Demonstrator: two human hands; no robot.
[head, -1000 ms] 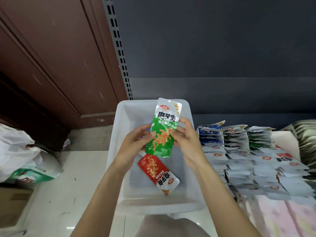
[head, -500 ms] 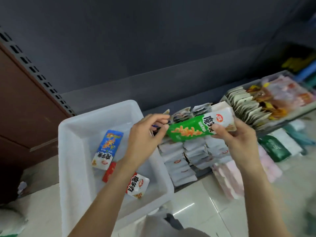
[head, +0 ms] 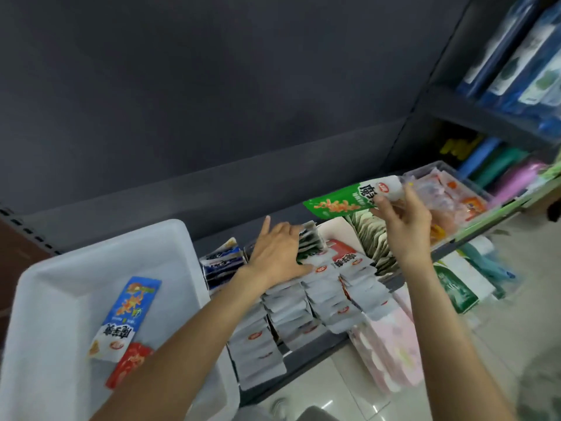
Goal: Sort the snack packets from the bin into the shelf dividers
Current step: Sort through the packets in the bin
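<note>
- Lower left of the frame: the white bin (head: 45, 299) holds two packets that show, a blue packet (head: 127, 314) lying lengthwise and a red packet (head: 127, 366) below it, partly hidden by the left forearm. These two look to be all that is left to sort, though the arm may cover more.
- Centre: the left hand (head: 279, 253) lies with its fingers spread flat on the rows (head: 303, 299) of packets on the shelf, holding nothing. It seems to be parting or steadying the stack with dark green edges.
- About four rows of overlapping packets run side by side on the shelf; the count within each is too dense to tell.
- Right of centre, higher: the right hand (head: 403, 220) pinches the white end of one green packet (head: 343, 202), which hangs level in the air above the rows, touching none.
- Step in hand, as I judge it: placing the green packet. The next move calls for bringing it down into the green row where the left hand makes room.
- Upper right: a tray (head: 473, 189) of orange and pink packets, blurred.
</note>
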